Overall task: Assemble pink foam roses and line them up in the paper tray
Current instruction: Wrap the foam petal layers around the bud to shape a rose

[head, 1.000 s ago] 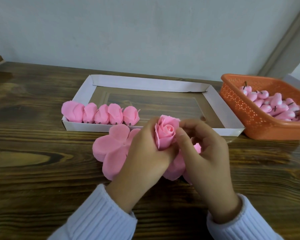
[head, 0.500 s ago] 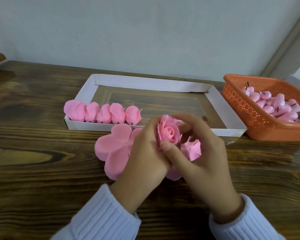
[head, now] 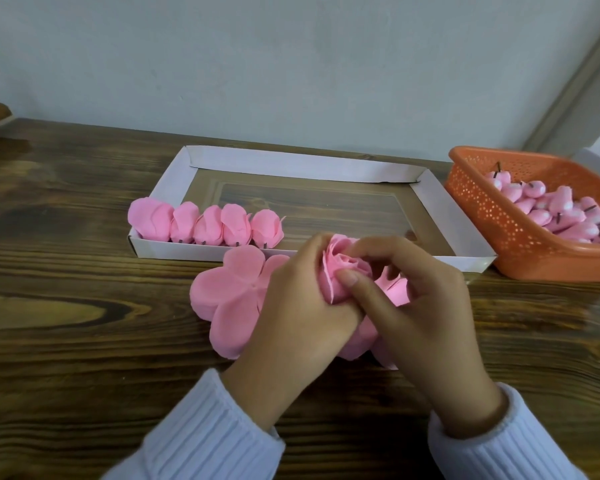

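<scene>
Your right hand (head: 420,306) now lays its thumb across the front of the rose (head: 343,266) and bends the forefinger over its top; a second ago these fingers were only at its side. Your left hand (head: 291,306) grips the rose from the left, just in front of the paper tray (head: 291,164). I judge you are closing the outer petals, so it can soon join the five roses (head: 208,226) in the tray. Your hands hide the base of the rose and part of the flat petals (head: 229,292); the basket (head: 482,216) is cut off at right.
</scene>
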`<state>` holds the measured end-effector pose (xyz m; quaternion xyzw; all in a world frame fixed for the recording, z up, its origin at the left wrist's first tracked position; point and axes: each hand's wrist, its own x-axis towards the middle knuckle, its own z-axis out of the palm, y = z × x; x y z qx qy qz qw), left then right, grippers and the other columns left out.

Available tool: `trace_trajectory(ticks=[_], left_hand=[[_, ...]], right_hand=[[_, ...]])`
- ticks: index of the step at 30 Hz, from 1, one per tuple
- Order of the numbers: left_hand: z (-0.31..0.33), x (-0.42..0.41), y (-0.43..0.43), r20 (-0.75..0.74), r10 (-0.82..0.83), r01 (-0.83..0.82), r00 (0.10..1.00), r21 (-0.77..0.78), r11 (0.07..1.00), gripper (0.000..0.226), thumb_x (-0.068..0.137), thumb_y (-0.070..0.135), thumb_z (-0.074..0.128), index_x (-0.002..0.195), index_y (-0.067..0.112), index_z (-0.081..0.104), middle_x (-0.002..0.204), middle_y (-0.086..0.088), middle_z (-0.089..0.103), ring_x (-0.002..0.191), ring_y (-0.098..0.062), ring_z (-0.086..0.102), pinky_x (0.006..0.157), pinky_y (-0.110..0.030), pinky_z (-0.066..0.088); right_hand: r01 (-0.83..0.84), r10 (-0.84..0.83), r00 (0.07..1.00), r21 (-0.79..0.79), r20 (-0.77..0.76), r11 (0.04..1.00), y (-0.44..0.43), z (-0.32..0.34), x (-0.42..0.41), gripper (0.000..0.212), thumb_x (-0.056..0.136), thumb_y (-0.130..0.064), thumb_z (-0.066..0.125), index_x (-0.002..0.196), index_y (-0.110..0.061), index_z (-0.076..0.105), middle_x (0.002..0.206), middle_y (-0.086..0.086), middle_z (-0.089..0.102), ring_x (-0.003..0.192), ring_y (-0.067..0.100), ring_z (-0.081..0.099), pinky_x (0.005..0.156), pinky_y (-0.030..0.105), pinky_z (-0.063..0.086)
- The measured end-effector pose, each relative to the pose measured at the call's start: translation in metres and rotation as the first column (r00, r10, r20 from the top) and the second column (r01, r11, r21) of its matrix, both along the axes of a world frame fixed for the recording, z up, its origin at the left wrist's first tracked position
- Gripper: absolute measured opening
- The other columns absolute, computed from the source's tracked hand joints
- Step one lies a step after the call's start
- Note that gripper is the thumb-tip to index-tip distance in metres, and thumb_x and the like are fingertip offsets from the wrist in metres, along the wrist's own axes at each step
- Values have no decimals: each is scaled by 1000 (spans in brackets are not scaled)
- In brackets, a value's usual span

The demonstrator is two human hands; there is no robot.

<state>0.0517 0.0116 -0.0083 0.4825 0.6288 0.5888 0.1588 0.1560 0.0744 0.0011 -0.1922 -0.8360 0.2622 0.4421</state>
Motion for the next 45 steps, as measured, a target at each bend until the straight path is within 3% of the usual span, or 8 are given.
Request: trace_trajectory(ticks=[5,7,13,17,23,30,37,45], left_hand=[[-5,13,8,-105,29,-37,994,-77,996,37,78,-1,69,83,33,57,69,22,65,68,9,61,61,-4,44],[7,25,-2,-74,134,-145,988,-179,973,22,79,-3,65,92,16,64,78,7,68,77,3,65,69,-12,51],[1,-4,-2,315,-42,48,948,-12,999,15,75,15,75,88,11,67,77,-11,69,72,-24,68,64,-43,54],[0,-3,0,558,7,-67,830,86,994,7,85,4,68,83,11,71,75,-10,72,72,-19,70,63,-33,56],[3,-10,1,780,-75,-80,621,159,984,17,83,9,67,72,18,75,83,-4,75,86,-22,74,73,-43,59],[-2,-10,0,670,2,-118,742,128,985,14,88,10,64,100,10,71,90,-1,77,89,-14,73,74,-32,58],[-4,-4,-1,445,-38,-13,895,110,994,4,86,18,70,90,19,71,82,1,73,75,-2,68,66,-21,54],[-8,-3,2,361,-60,29,931,90,996,21,75,20,68,91,6,67,83,-17,68,82,-32,67,72,-48,55]], right_hand=[[-89,90,995,-15,51,996,5,4,4,13,82,-31,64,95,-34,64,88,-12,68,83,2,59,75,9,40],[-116,116,993,-34,22,993,4,5,4,13,83,-30,64,95,-35,64,89,-16,67,84,5,60,75,10,41],[-28,-29,963,-206,-268,978,5,3,5,17,84,-26,54,100,-22,60,96,-8,66,86,10,61,73,23,48],[-37,28,999,-358,-32,933,4,1,3,25,79,-37,56,100,-25,62,93,-12,69,91,9,65,75,28,51],[47,1,966,-181,257,982,1,-6,-2,21,78,-33,64,97,-25,69,80,-16,66,78,-1,57,63,9,37],[137,-132,990,-126,48,982,-4,-10,-4,14,85,-17,63,73,-24,61,69,-9,61,63,6,56,53,12,40],[171,-190,977,-173,-99,970,-8,-8,-4,8,86,-20,65,79,-17,67,62,-5,64,59,11,62,49,19,46],[105,-164,968,-290,-190,951,-7,-4,-4,5,89,-25,63,87,-20,62,64,-4,63,54,7,59,51,13,44]])
